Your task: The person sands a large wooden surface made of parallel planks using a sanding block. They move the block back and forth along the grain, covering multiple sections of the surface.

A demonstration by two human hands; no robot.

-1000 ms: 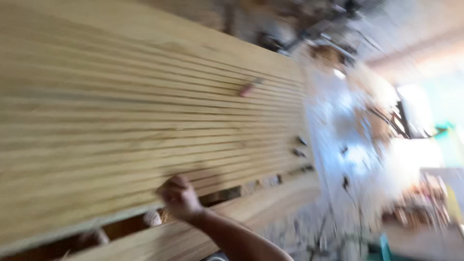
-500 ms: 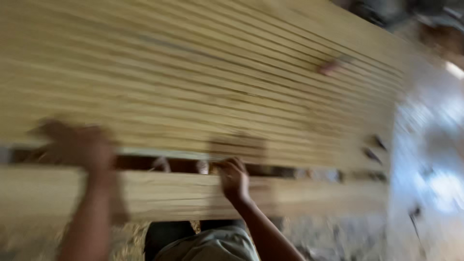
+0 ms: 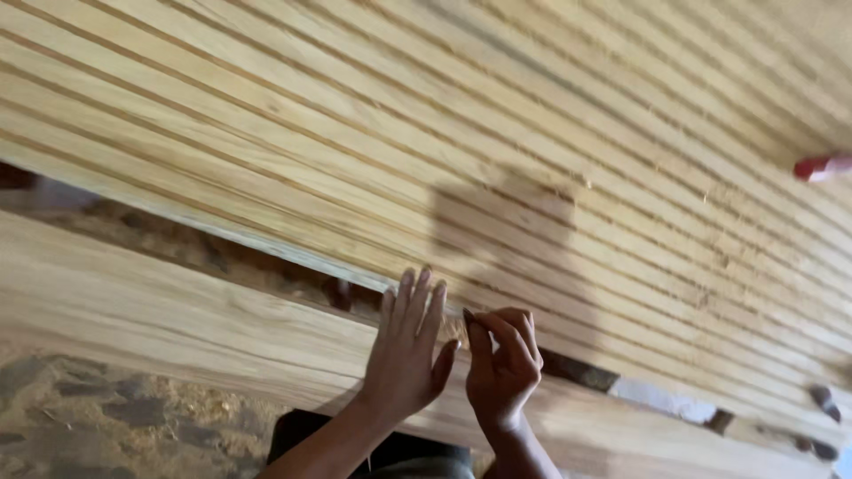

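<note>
A wide bed of pale wooden strips lies side by side, running from lower left to upper right. My left hand rests flat, fingers together, on the near edge of the closest strip. Right beside it my right hand has its fingers curled and pinched at the same edge, next to the dark gap between the strips and a broad plank in front. I cannot make out anything held in either hand. A shadow falls on the strips just above my hands.
A red object lies on the strips at the far right. Sawdust covers the ground at lower left. Dark clothing shows between my forearms at the bottom.
The view has swung left and closer to the strips. My left hand has moved in from the left to sit beside my right hand at the strip edge.
</note>
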